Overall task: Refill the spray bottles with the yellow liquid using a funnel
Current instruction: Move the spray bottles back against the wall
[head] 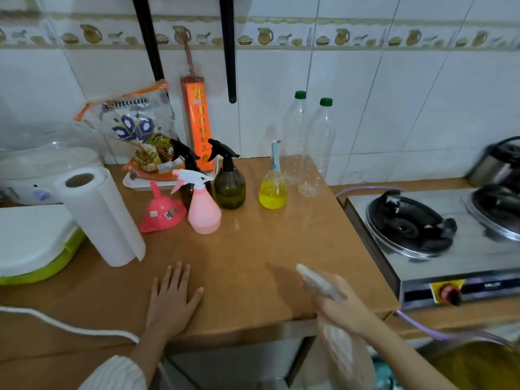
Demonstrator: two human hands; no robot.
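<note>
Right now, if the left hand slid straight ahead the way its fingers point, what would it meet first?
Probably the pink spray bottle. The left hand lies flat on the counter, fingers pointing up and slightly right, with bare counter between; the exact line is uncertain.

A single wide-angle camera sits on the person's head, looking forward and down over the brown tabletop toward the tiled wall. It is close enough that both forearms enter from the bottom edge. Straight lines bend near the borders.

Right hand gripping white spray bottle
</note>
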